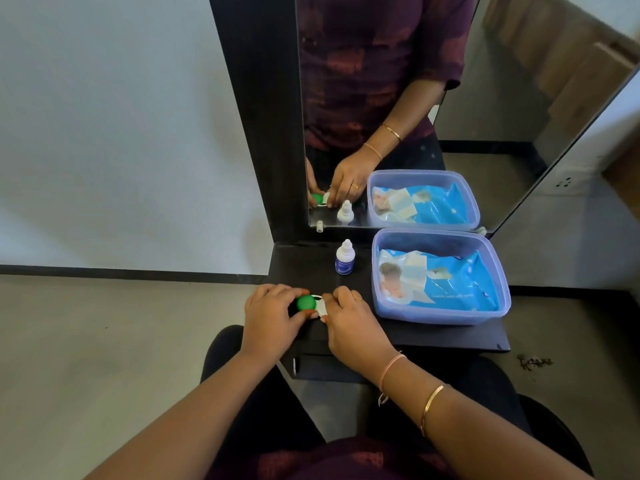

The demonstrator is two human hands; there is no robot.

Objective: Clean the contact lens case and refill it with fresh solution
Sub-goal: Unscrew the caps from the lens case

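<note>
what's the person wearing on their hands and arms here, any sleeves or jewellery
Both forearms are bare, with no sleeves reaching them. The left hand and its wrist carry nothing visible. The right hand has a small gold ring on one finger. The right wrist wears a thin pink band, and further up the forearm sits a slim gold bangle.

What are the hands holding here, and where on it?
Both hold the contact lens case at the shelf's front edge: the left hand grips around the green cap, the right hand pinches the white end, whose cap is hidden.
</note>
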